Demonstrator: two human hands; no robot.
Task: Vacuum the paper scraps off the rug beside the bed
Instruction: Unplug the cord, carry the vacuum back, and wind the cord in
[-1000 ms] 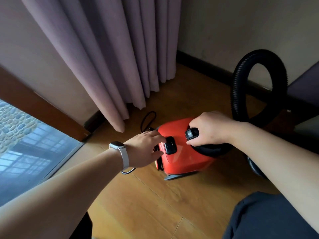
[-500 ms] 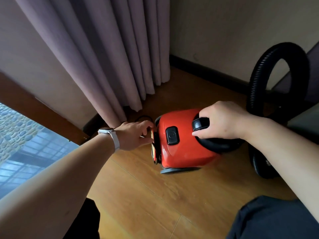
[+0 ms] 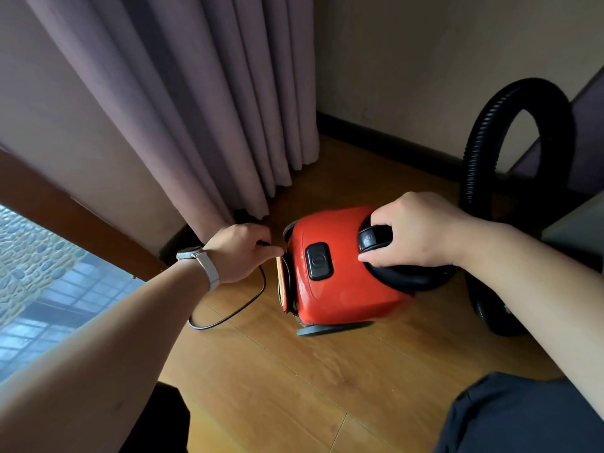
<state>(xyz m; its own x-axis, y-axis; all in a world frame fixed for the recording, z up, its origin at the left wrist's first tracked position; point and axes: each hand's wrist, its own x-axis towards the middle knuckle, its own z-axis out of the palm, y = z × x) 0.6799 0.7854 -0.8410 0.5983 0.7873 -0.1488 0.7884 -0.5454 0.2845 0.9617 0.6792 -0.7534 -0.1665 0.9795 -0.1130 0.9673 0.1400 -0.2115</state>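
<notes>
A small red canister vacuum point(image 3: 340, 289) stands on the wooden floor, with a black button on top. My right hand point(image 3: 415, 230) grips its black carry handle point(image 3: 372, 238). My left hand point(image 3: 238, 250), a watch on its wrist, pinches the black power cord point(image 3: 235, 313) at the vacuum's rear end; the cord loops down over the floor below that hand. The black ribbed hose point(image 3: 483, 152) arches up at the right. No rug or paper scraps are in view.
Mauve curtains point(image 3: 196, 109) hang to the floor just behind the vacuum. A low window point(image 3: 39, 289) with a brown frame is at the left. A beige wall with a dark skirting board point(image 3: 392, 142) runs behind. Dark furniture stands at the right edge.
My left hand moved from the top button to the vacuum's rear and now holds the cord, a loop of which has come out onto the floor. My right hand stays on the handle.
</notes>
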